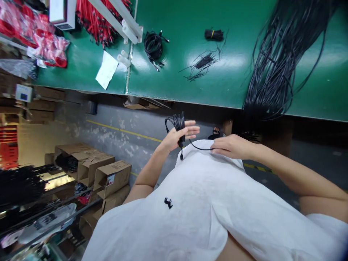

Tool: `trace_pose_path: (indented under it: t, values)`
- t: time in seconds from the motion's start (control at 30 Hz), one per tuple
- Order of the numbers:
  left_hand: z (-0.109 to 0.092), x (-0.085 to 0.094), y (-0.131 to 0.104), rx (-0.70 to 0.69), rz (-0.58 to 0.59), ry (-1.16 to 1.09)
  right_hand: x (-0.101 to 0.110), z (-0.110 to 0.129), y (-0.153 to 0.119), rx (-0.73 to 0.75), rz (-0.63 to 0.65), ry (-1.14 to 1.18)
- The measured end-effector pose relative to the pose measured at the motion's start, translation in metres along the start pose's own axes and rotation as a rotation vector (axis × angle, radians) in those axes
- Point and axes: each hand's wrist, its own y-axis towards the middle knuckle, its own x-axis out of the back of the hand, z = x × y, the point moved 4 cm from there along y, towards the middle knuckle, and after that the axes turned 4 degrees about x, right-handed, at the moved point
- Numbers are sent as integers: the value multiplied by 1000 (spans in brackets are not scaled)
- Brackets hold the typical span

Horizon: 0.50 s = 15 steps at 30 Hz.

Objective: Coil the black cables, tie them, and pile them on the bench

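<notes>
A black cable (178, 122) is looped in several turns around my left hand (181, 136). The fingers of that hand point right, with the thumb against the coil. One plug end (181, 156) dangles below the palm. From the coil a single strand runs right to my right hand (228, 145), whose fingers are pinched on it in front of the white shirt. Both hands are in front of my body, short of the green table's (168, 83) edge. On that table lie a finished-looking cable coil (153, 46) and a pile of loose black ties (205, 61).
At the right, a large bundle of black cables (280, 69) hangs over the table edge. A tied black bundle (214, 34), white paper (107, 70) and red cables (102, 21) lie on the tabletop. Cardboard boxes (115, 174) stand on the floor at the left.
</notes>
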Motion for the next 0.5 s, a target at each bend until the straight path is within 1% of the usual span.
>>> trace_pose_path:
  t: [0.03,0.07,0.13,0.17,0.23,0.3,0.33,0.37,0.4,0.43,0.5]
  values:
    - [8,-6,2,49,66,44,10,3,14,6,-22,14]
    - [15,-11,3,103,139,92,20,1,25,-11,-57,9]
    - [23,-21,2,181,260,152,37,-10,39,-61,-154,-40]
    - [23,-24,1,193,292,154,43,-16,40,-81,-220,-72]
    - [19,-28,0,166,292,99,47,-22,33,-113,-387,-108]
    - [12,-31,0,120,262,17,40,-26,18,-197,-584,-56]
    - [9,-32,0,112,264,-9,32,-29,12,-258,-658,31]
    - [8,-35,0,118,285,-26,21,-34,9,-315,-700,168]
    - [8,-39,0,139,324,-37,8,-38,11,-357,-704,350]
    - [10,-42,0,172,375,-41,-5,-43,17,-380,-674,562]
    - [14,-49,-2,246,484,-26,-28,-47,37,-373,-560,987]
